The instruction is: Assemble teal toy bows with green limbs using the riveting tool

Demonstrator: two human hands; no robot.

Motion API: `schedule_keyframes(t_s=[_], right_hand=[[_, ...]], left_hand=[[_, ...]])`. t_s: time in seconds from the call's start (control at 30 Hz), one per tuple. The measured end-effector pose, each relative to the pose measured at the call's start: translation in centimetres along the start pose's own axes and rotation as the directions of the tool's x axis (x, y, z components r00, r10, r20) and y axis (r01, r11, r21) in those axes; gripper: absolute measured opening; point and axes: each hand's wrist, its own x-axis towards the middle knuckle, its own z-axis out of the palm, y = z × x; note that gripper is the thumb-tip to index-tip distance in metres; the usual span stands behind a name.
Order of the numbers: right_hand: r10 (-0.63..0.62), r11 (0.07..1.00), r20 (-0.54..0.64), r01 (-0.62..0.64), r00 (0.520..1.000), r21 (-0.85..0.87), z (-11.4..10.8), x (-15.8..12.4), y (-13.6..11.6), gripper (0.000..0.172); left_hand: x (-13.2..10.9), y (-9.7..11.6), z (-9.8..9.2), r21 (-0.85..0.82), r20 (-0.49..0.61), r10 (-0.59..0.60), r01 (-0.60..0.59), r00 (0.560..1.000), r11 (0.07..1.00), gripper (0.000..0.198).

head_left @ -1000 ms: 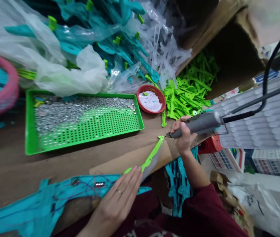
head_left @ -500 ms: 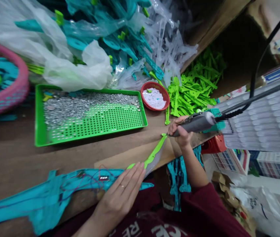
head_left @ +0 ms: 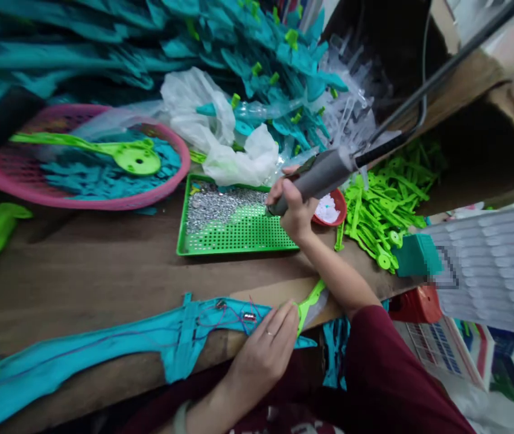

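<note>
My right hand (head_left: 300, 217) is wrapped round a grey electric screwdriver (head_left: 324, 173), its nose pointing down and left over the green perforated tray (head_left: 234, 251). Small silvery screws (head_left: 218, 208) fill the back and left of that tray. At the table's front edge my left hand (head_left: 266, 346) is closed over a lime-green plastic strip (head_left: 310, 304), its thumb hidden. Beneath the strip shows a greyish translucent piece (head_left: 319, 307). Running left from under the same hand is a long turquoise plastic shell (head_left: 116, 343) with thin wires and small metal parts in it.
A pink basket (head_left: 103, 202) holds turquoise pieces and a green part. Turquoise shells (head_left: 221, 48) and plastic bags stand behind. A red basket (head_left: 341, 208), a heap of green strips (head_left: 381, 205) and a carton (head_left: 478, 66) are to the right. The screwdriver's cable (head_left: 447, 66) runs up right.
My right hand has lifted the screwdriver from the green strip's far end and brought it over the screw tray. My left hand stays at the strip. The view has swung left.
</note>
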Motion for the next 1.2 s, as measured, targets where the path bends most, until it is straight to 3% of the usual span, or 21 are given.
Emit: schedule_keyframes(t_s=[0.1,0.23,0.5,0.6,0.73,0.83,0.97,1.1,1.2], right_hand=[[0.019,1.000,-0.013,-0.019,1.000,0.003,0.8,0.3,1.7,0.047],[0.034,0.998,-0.014,-0.033,0.999,0.046,0.6,0.2,1.7,0.046],[0.032,0.997,-0.024,-0.030,0.999,0.069,0.7,0.0,2.3,0.045],[0.038,0.999,-0.031,-0.037,0.999,0.031,1.2,0.3,2.7,0.048],[0.021,1.000,-0.088,-0.019,0.996,0.020,1.1,0.2,0.3,0.050],[0.008,1.000,-0.135,-0.010,0.991,-0.013,-1.2,-2.1,-4.6,0.046],[-0.047,0.989,-0.145,0.026,0.988,-0.144,-6.0,-7.9,-10.1,0.037],[-0.069,0.988,-0.170,0.044,0.983,-0.145,-9.8,-12.3,-10.8,0.024],[-0.068,0.995,-0.201,0.051,0.977,-0.089,-10.9,-13.5,-9.9,0.017]], left_hand=[[-0.2,0.1,-0.2,0.005,-0.041,-0.009,0.009,0.999,1.000,0.038],[-0.1,-0.2,-0.3,-0.014,-0.070,-0.011,0.010,0.997,1.000,0.037],[-0.7,-0.4,-0.1,-0.066,-0.010,-0.056,0.056,0.998,0.996,0.035],[-0.9,-0.4,0.1,-0.032,-0.024,-0.021,0.020,0.999,0.999,0.034],[-0.7,-0.7,-0.2,-0.044,0.012,-0.012,0.013,1.000,0.999,0.037],[-0.4,-1.1,-0.5,-0.079,0.022,-0.001,0.003,1.000,0.997,0.037],[-0.3,-1.3,-0.4,-0.096,0.023,0.029,-0.027,0.999,0.995,0.034],[-0.4,-1.3,-0.3,-0.096,0.028,0.064,-0.061,0.998,0.994,0.034],[-0.3,-1.3,-0.4,-0.074,0.025,0.079,-0.077,0.997,0.994,0.033]])
